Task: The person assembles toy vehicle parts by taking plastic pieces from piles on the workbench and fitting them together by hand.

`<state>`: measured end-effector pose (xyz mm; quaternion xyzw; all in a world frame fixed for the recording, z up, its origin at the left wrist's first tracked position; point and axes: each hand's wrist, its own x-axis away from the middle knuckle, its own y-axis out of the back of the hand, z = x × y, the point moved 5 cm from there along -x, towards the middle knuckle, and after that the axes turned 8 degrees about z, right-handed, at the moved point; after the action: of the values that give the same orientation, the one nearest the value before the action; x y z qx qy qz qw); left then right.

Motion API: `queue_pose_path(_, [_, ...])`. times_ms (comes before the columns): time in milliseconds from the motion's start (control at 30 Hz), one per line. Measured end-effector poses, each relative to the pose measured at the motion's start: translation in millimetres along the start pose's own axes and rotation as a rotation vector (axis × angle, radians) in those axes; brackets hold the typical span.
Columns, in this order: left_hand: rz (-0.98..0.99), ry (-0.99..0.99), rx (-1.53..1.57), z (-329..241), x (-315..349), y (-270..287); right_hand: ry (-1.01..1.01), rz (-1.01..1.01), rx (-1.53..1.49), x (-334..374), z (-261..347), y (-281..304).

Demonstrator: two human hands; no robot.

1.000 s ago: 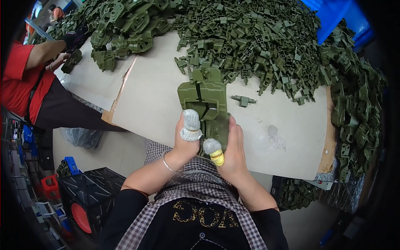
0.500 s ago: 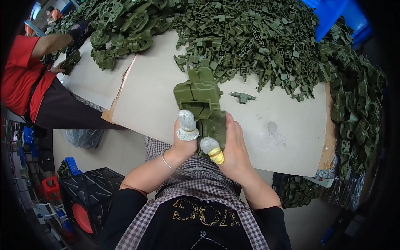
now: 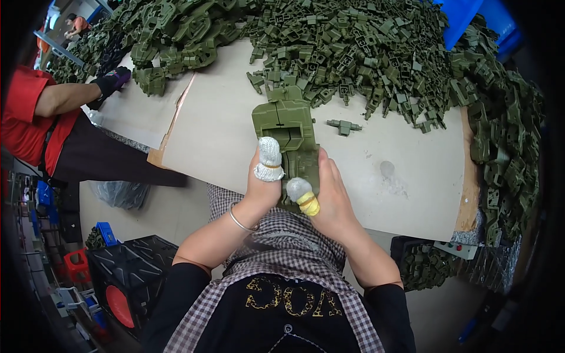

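Note:
Between my hands is an olive-green moulded plastic body (image 3: 284, 115), shaped like a toy vehicle part, with a rectangular opening in its upper face. My left hand (image 3: 266, 176) grips its left side, the thumb in a white cloth cover pressed near the opening. On the right side my right hand (image 3: 329, 197) holds it, the thumb wrapped in grey and yellow. Most fingers of both hands are hidden under or behind the part. Just right of it a small green connector-shaped piece (image 3: 344, 127) lies alone on the table.
Small green parts (image 3: 353, 53) heap across the back of the pale table (image 3: 406, 194). Larger green shells (image 3: 176, 35) pile at back left, more (image 3: 503, 147) along the right. A co-worker in red (image 3: 29, 117) stands at left. A black crate (image 3: 138, 276) sits on the floor.
The part in my hands has tipped slightly, and my hands have moved a little upward with it. At left, the co-worker's gloved hand has come lower, and the green piece there is out of sight.

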<state>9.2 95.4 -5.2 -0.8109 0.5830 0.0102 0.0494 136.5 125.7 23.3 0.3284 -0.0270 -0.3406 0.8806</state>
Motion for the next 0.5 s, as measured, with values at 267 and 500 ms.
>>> queue_pose_path(267, [0.028,-0.033,0.104,-1,1,-1,-0.017,-0.023,0.054,-2,1,4])
queue_pose_path(500, [0.197,0.276,0.358,6,11,-3,-0.040,0.006,0.278,3,20,19])
